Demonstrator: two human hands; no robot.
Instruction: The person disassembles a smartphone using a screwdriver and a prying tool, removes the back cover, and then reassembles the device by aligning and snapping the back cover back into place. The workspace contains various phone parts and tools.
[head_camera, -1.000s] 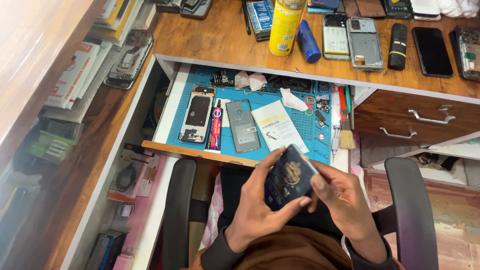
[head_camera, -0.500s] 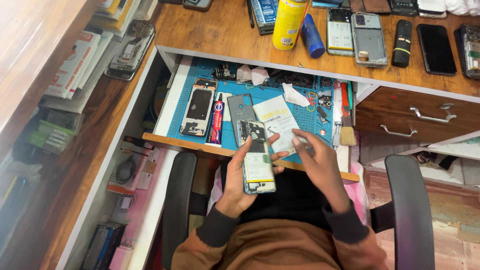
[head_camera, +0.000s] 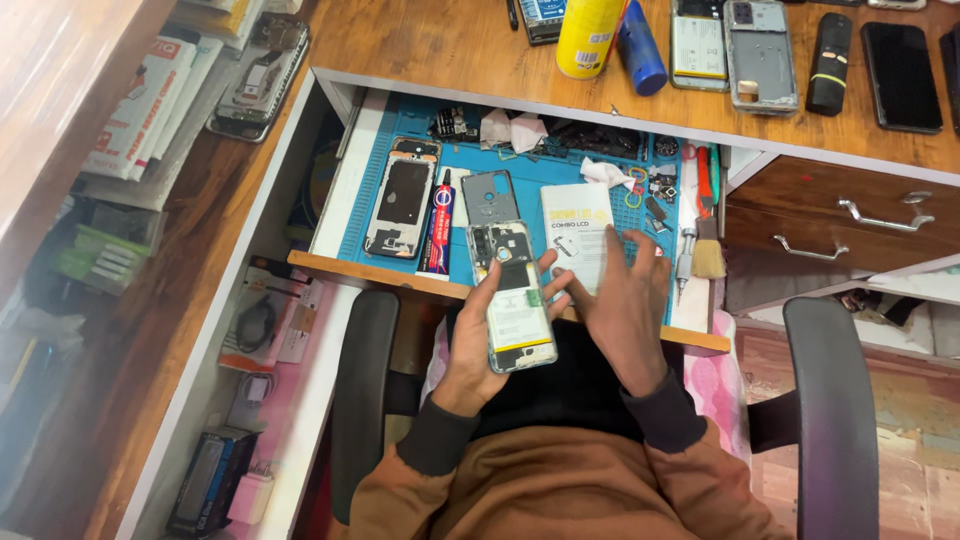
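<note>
My left hand (head_camera: 480, 345) holds an opened phone (head_camera: 512, 295) upright in front of me, its battery and circuit board facing up. My right hand (head_camera: 622, 300) hovers just right of it, fingers spread, over the front edge of the blue work mat (head_camera: 545, 175) in the open drawer. On the mat lie a phone frame (head_camera: 400, 205), a glue tube (head_camera: 438, 225), a grey back cover (head_camera: 490, 197) and a white flat box (head_camera: 580, 225).
A yellow spray can (head_camera: 588, 35), a blue bottle (head_camera: 640, 45) and several phones (head_camera: 760, 45) lie on the wooden desk (head_camera: 420, 40). Brush (head_camera: 708, 255) and screwdrivers at the mat's right. Wooden drawers (head_camera: 850, 215) right. Chair armrests (head_camera: 365, 390) flank me. Shelves with boxes left.
The phone was turned over from its dark side to its open inside and raised toward the drawer. My right hand has let go and moved off to the right.
</note>
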